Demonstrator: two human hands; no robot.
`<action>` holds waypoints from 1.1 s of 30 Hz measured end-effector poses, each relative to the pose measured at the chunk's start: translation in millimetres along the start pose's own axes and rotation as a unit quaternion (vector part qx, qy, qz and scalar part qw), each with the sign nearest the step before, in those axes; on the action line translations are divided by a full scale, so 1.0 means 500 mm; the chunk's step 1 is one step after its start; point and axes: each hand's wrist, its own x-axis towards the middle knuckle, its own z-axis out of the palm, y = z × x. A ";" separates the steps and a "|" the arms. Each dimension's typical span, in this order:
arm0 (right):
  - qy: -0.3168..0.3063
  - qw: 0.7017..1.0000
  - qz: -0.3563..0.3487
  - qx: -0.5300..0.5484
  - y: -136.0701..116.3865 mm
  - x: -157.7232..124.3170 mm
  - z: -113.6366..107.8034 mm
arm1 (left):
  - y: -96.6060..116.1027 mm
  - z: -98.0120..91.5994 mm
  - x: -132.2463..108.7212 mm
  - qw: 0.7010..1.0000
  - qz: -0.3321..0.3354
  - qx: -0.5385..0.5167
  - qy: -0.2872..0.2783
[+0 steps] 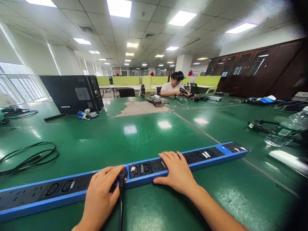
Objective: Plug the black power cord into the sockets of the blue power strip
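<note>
Curling narrowly, the left grip (102,189) is closed about a black plug (124,172), from which a cord (121,208) is led toward 6 o'clock; how far the plug is seated cannot be told. At 3 o'clock from it, the strip (144,179) is held by the right grip (176,171), opened wide across it, with the thumb laid at the near edge and the fingers at the far one. Under both, the blue-edged strip is stretched slantwise over the green worktop (134,138), from about 8 o'clock to 2 o'clock. Farther out, a loose cable (51,156) is looped between 9 and 10 o'clock. A black tower (69,94) is set at 11, with gloves (88,114) placed just beside it. Between 2 and 3, a bottle (285,131) is seen. Toward 1 o'clock, at the far side, a person (169,89) is seated, and a dark object (184,91) is held.
</note>
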 end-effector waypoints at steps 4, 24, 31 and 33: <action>-0.001 1.000 -0.001 -0.003 0.000 0.000 -0.001 | 0.003 0.004 -0.004 1.000 -0.015 0.009 0.016; -0.007 1.000 -0.001 -0.002 -0.001 0.000 -0.006 | 0.001 0.012 -0.014 0.997 -0.064 -0.042 0.026; 0.015 1.000 -0.012 -0.002 0.004 0.000 0.001 | 0.006 0.009 -0.014 0.991 -0.105 -0.078 0.031; 0.017 1.000 -0.014 -0.002 0.005 0.000 0.001 | 0.008 0.006 -0.012 0.980 -0.162 -0.106 0.052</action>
